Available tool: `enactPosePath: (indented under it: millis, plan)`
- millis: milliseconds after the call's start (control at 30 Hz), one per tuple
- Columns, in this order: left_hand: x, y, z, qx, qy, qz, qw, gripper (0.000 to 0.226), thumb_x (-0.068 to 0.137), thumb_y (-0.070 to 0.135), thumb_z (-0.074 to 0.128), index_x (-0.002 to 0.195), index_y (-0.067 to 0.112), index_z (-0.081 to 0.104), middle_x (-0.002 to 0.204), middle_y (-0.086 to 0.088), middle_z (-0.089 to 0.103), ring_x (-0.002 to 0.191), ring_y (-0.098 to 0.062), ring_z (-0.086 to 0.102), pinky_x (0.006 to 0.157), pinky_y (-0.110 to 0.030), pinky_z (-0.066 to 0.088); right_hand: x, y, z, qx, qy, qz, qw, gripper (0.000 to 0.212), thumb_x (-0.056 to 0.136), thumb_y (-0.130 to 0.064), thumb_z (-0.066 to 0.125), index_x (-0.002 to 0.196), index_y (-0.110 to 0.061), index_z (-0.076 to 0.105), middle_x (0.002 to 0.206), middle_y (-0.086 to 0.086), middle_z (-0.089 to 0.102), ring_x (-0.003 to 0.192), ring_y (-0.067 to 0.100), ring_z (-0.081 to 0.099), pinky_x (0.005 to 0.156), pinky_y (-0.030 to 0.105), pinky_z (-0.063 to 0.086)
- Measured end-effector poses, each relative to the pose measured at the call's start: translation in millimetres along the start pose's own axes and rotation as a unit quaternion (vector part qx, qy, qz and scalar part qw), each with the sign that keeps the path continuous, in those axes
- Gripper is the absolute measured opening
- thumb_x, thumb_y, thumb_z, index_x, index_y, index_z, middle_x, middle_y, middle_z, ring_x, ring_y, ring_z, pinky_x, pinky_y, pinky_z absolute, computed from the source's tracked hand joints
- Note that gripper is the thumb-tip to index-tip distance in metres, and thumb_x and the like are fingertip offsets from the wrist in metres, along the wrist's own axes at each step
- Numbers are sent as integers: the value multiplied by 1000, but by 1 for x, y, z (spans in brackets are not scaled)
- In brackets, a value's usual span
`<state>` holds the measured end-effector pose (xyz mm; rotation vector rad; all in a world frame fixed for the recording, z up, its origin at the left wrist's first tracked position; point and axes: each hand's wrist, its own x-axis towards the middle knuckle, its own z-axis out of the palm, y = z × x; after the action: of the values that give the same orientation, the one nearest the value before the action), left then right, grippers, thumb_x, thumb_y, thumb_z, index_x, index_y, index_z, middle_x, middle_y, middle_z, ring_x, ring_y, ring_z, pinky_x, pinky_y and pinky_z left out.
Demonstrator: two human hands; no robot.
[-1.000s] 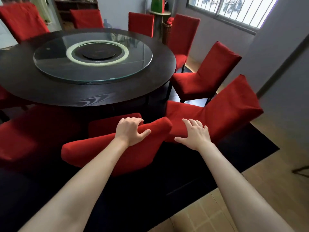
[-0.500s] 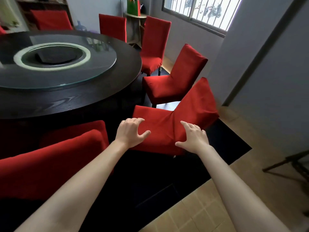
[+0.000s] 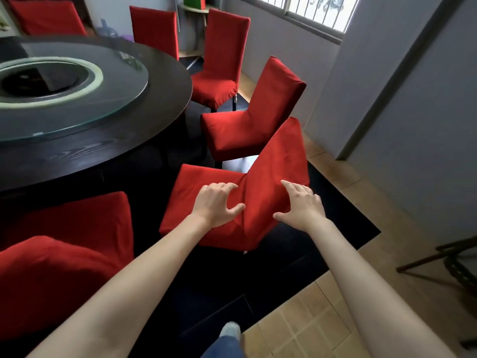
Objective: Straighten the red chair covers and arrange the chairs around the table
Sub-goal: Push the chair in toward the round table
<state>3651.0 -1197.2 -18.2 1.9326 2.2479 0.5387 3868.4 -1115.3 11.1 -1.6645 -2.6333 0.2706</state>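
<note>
A red-covered chair (image 3: 280,161) stands in front of me on the black rug, turned at an angle to the round dark table (image 3: 108,153). My left hand (image 3: 216,202) hovers over the corner where seat and backrest meet, fingers spread and lightly bent, holding nothing. To its right, my right hand (image 3: 302,202) is spread the same way over the lower backrest. I cannot tell whether either hand touches the cover. Another red-covered chair (image 3: 64,254) sits at the lower left, its seat toward the table.
More red chairs (image 3: 247,125) (image 3: 219,60) (image 3: 154,29) ring the table's right and far side. A glass turntable (image 3: 77,104) lies on the table. Grey walls close in on the right. A dark metal frame (image 3: 451,262) stands on the tiled floor.
My left hand let go of the lower-left chair's backrest. My view swung right, and both hands moved over to the angled chair.
</note>
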Motion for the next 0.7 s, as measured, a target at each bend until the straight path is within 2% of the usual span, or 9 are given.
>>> enactPosePath:
  millis: [267,500,700]
  plan:
    - [103,39,29,-35,19,-17,999,59,83,56,59,130,20,55,123,-2,63,115,-21,57,96,-35,39,84,65,-32,-29,3,-5,1000,99,73,-54,73,151,-30,17,152,-1,34,141,23,27,112,51,27]
    - [166,77,58,-45,-1,-33,998,62,83,55,59,133,20,52,125,-2,62,115,-22,57,98,-36,39,145,125,-37,-37,-35,-9,999,98,73,-53,73,151,-29,18,151,-1,36,138,25,32,109,50,32]
    - [219,114,91,-46,10,-86,995,64,83,55,60,136,20,49,126,-2,62,115,-21,57,98,-36,40,210,182,-35,-48,-72,-61,994,99,72,-51,74,151,-31,17,150,0,37,136,26,34,109,49,32]
